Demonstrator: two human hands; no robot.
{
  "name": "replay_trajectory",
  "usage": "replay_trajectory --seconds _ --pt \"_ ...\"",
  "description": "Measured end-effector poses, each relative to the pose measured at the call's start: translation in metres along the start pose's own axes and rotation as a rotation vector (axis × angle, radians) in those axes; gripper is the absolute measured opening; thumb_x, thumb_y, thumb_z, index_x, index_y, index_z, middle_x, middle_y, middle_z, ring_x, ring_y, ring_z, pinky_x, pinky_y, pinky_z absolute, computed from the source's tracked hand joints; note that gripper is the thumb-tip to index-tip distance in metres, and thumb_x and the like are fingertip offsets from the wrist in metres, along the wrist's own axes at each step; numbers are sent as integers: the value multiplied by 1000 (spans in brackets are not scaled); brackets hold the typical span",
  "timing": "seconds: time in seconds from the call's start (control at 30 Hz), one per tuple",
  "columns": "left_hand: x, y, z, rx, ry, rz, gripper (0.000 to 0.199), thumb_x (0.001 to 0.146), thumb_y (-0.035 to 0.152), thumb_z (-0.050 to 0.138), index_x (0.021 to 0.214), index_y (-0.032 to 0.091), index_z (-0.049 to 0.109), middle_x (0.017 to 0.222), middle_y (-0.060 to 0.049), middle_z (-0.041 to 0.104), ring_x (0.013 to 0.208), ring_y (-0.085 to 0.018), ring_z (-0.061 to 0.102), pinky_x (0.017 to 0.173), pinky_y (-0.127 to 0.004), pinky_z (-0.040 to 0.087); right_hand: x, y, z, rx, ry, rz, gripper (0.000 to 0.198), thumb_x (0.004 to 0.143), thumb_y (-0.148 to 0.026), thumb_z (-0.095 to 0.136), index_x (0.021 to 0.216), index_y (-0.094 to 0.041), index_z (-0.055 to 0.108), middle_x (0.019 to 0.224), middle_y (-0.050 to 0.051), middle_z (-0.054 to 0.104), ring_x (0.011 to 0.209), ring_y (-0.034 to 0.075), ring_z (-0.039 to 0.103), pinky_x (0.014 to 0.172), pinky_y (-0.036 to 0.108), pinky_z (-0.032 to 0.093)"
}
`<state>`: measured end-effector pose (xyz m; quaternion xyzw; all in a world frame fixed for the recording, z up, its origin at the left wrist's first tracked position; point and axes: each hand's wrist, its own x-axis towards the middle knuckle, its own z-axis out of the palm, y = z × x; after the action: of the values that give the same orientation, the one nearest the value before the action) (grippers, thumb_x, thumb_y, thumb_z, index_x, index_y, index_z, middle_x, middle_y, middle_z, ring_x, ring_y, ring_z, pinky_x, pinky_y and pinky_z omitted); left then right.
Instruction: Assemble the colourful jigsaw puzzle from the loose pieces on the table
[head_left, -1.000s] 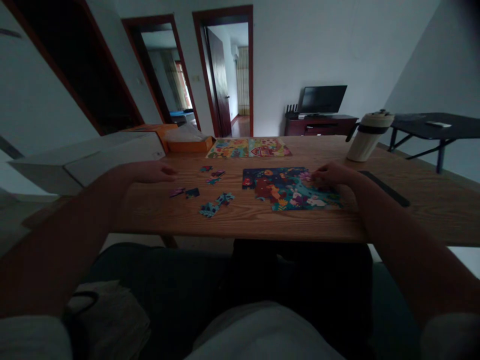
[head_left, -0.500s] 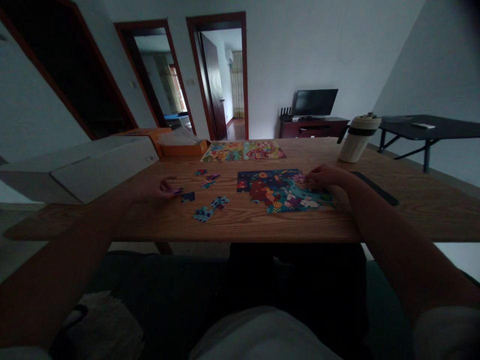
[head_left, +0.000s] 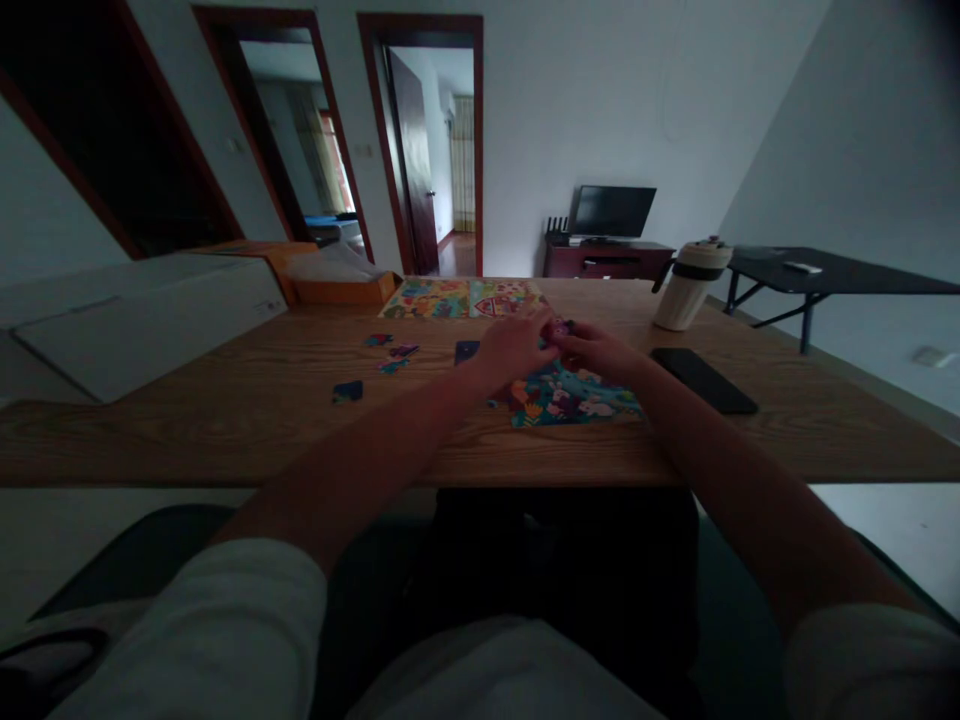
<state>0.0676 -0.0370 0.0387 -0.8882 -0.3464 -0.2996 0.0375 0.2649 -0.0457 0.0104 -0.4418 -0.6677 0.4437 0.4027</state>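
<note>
Over the far part of a partly assembled jigsaw puzzle (head_left: 566, 402), my two hands meet. My left hand (head_left: 517, 345) is closed with its fingertips on a small pink-purple puzzle piece (head_left: 557, 329). From the other side my right hand (head_left: 596, 350) pinches at the same spot, its fingers closed against the piece. Whether one piece or two are between the fingers is hard to see. Much of the puzzle's upper left lies hidden under my left hand and wrist. Loose pieces lie to the left, among them a dark blue piece (head_left: 347, 392) and a pink-and-teal piece (head_left: 397, 359).
Colourful picture sheets (head_left: 435, 298) lie at the table's far side. An orange box (head_left: 341, 290) with clear plastic and a long white box (head_left: 180, 315) stand at the left. To the right are a black phone-like slab (head_left: 705, 380) and a cream tumbler (head_left: 682, 290).
My left hand has carried a small purple piece from the loose pieces rightward to my right hand over the puzzle. Its forearm now covers the blue pieces near the front. The view has shifted slightly.
</note>
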Motion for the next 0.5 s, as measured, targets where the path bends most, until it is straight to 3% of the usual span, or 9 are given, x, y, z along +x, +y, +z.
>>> replay_trajectory --seconds 0.07,0.17,0.3,0.43,0.5 --pt "2 1 4 16 -21 35 29 89 38 64 111 19 65 121 -11 67 110 -26 63 93 -37 49 3 4 -8 53 76 14 36 77 -52 74 92 -21 65 79 2 63 63 12 50 57 25 43" --pt "-8 -19 -8 45 -134 43 42 92 48 60 124 22 62 129 -11 65 115 -28 62 97 -39 48 4 11 -34 51 169 81 23 80 -41 68 88 -22 60 72 0 58 56 11 43 51 24 38" --pt "-33 -62 -31 87 -276 -86 40 94 47 56 125 23 63 129 -9 67 114 -26 62 98 -37 46 4 22 -66 -288 256 252 12 86 -30 57 78 -21 54 65 0 53 53 12 41 45 24 30" --pt "-51 -93 -36 28 -330 -297 41 92 40 58 127 21 62 117 -9 71 100 -24 67 86 -33 50 6 33 -77 -580 206 387 21 91 -32 53 73 -20 56 68 3 58 57 14 47 50 26 36" --pt "-55 -101 -34 -64 -402 -321 41 91 41 59 126 20 63 108 -9 74 93 -22 69 81 -31 51 7 38 -79 -637 174 388 24 90 -35 54 73 -20 59 69 3 60 61 15 51 55 28 40"
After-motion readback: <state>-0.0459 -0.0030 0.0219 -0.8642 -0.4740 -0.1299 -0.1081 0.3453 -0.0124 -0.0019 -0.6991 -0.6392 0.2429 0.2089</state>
